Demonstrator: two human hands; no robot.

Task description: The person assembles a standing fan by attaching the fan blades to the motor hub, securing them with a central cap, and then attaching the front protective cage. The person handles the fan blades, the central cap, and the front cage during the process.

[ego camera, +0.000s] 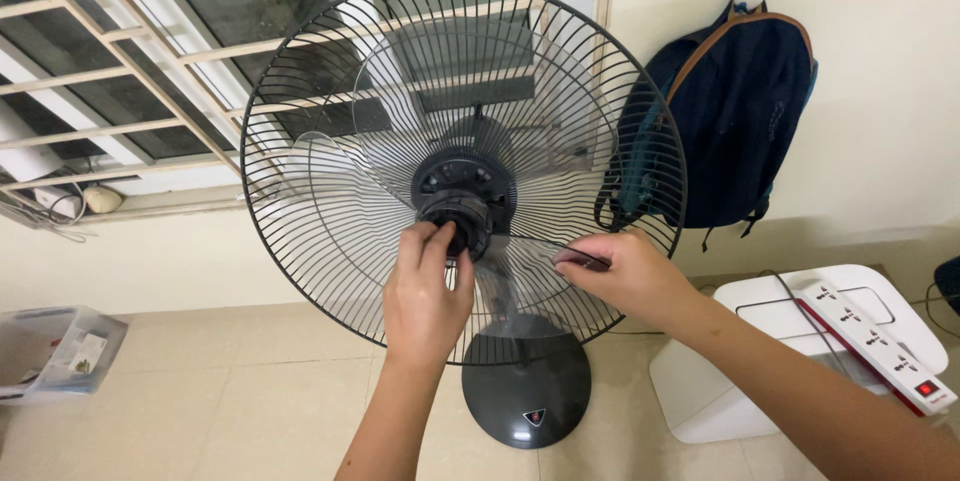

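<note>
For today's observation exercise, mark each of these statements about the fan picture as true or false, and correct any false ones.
1. The left hand touches the black hub at the fan's centre. True.
2. The right hand rests on the power strip. False: it grips a clear blade by the rear wire guard.
3. A dark blue backpack hangs against the wall. True.
4. The fan's round base is white. False: it is black.

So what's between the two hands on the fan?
In the head view, between the left hand on the black hub and the right hand, there is a see-through fan blade, with the wire guard behind it.
</note>
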